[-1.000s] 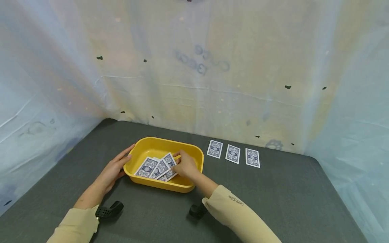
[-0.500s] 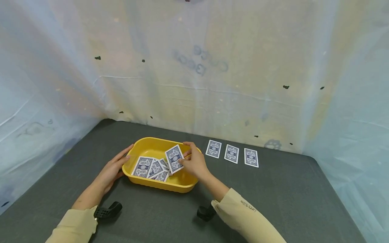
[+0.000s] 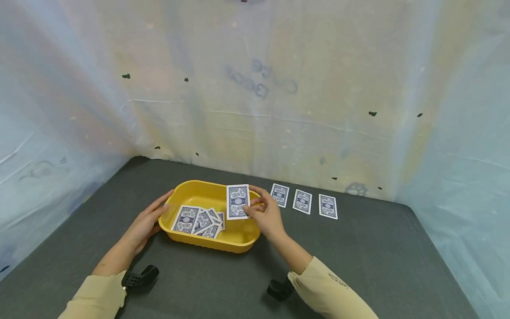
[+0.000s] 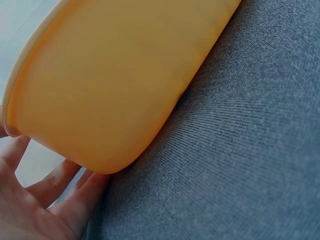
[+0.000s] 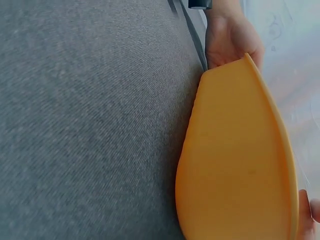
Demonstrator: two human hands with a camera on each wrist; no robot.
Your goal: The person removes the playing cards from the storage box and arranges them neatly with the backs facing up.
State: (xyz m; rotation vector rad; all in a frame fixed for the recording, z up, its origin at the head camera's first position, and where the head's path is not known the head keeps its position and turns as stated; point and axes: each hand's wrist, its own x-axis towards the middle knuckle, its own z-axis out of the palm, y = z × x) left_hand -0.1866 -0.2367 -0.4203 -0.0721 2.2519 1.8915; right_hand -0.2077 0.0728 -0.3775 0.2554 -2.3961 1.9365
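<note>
A yellow plastic bin (image 3: 239, 249) sits on the dark tabletop, with several blue-backed playing cards (image 3: 186, 219) overlapping in its left half. At the bin's left end my left hand (image 3: 145, 223) holds the rim; its fingers (image 4: 77, 200) press against the outer wall in the left wrist view. Over the bin's right part, my right hand (image 3: 264, 215) pinches one playing card (image 3: 237, 199) by its right edge, thumb on the patterned back. In the right wrist view the bin's wall (image 5: 235, 150) hides most of that hand, leaving fingertips at the lower right.
Right of the bin, three playing cards lie back up in a row: a left one (image 3: 280, 195), a middle one (image 3: 302, 201) and a right one (image 3: 328, 206). A pale translucent sheet (image 3: 255, 133) hangs behind the table's far edge. Dark fabric covers the tabletop (image 3: 358, 266).
My right hand has lifted a playing card off the heap in the bin and moved it rightward, turning it upright. My left hand stays at the bin's left end.
</note>
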